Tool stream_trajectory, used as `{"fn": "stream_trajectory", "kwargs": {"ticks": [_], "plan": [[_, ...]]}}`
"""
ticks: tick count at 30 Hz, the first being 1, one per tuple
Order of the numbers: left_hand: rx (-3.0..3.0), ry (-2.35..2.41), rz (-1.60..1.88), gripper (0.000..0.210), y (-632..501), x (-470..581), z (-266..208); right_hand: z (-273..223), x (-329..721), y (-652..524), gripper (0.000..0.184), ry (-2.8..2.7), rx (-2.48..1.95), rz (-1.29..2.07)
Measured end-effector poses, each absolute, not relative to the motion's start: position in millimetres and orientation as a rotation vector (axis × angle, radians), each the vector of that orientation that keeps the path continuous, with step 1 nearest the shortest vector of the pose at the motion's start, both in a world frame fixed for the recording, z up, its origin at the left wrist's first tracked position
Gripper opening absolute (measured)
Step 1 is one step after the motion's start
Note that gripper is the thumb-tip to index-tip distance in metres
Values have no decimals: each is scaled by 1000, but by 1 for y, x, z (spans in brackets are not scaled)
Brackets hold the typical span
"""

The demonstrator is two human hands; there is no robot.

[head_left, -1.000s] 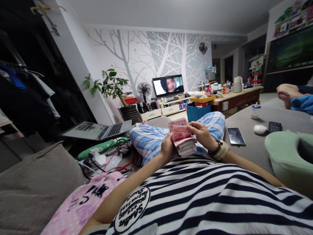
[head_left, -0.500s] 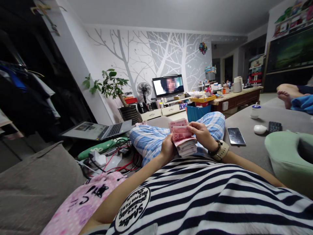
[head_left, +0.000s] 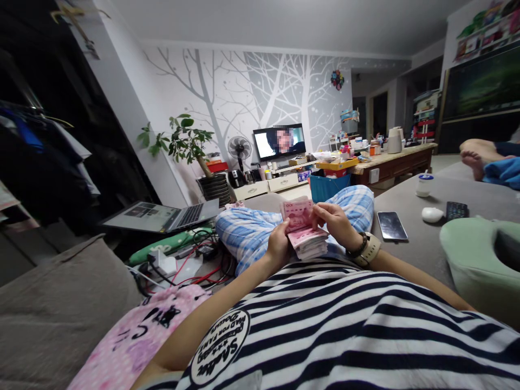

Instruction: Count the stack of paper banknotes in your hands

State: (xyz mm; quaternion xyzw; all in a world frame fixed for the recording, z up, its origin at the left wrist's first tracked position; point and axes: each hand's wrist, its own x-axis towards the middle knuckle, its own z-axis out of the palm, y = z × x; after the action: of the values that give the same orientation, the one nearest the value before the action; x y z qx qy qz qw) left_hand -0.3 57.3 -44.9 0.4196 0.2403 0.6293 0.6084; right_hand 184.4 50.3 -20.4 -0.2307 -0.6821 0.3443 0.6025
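Note:
A thick bundle of pink banknotes (head_left: 300, 215) is bent open above my lap, its upper part standing up and the lower part folded toward me with layered edges showing. My left hand (head_left: 279, 242) grips the bundle from its left side, thumb on the front face and the other fingers mostly hidden behind. At the right edge of the upright notes is my right hand (head_left: 332, 222), its fingers curled and pinched together against a banknote's edge. A pale watch and a dark bracelet circle the right wrist.
A phone (head_left: 392, 226), a white mouse (head_left: 432, 215), a small cup (head_left: 424, 185) and a green neck pillow (head_left: 479, 260) lie on the grey sofa to the right. Left are an open laptop (head_left: 162, 216) and tangled cables (head_left: 207, 265). Another person's bare foot (head_left: 473, 160) shows far right.
The banknote that my right hand was pulling down now lies folded toward me, baring the portrait on the note behind. My right fingers have curled in at the edge; my left hand stays put.

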Motion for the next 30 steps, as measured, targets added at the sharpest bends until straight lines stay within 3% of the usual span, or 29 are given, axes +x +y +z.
{"fn": "stream_trajectory", "kwargs": {"ticks": [13, 18, 30], "plan": [[960, 595, 1430, 29, 57, -2, -44, -25, 183, 64, 77, -1501, -638, 725], [929, 597, 1437, 40, 62, 0, -44, -22, 184, 58, 78, -1513, -608, 676], [909, 573, 1399, 39, 55, 1, -39, -21, 185, 51, 63, -1552, -537, 714]]}}
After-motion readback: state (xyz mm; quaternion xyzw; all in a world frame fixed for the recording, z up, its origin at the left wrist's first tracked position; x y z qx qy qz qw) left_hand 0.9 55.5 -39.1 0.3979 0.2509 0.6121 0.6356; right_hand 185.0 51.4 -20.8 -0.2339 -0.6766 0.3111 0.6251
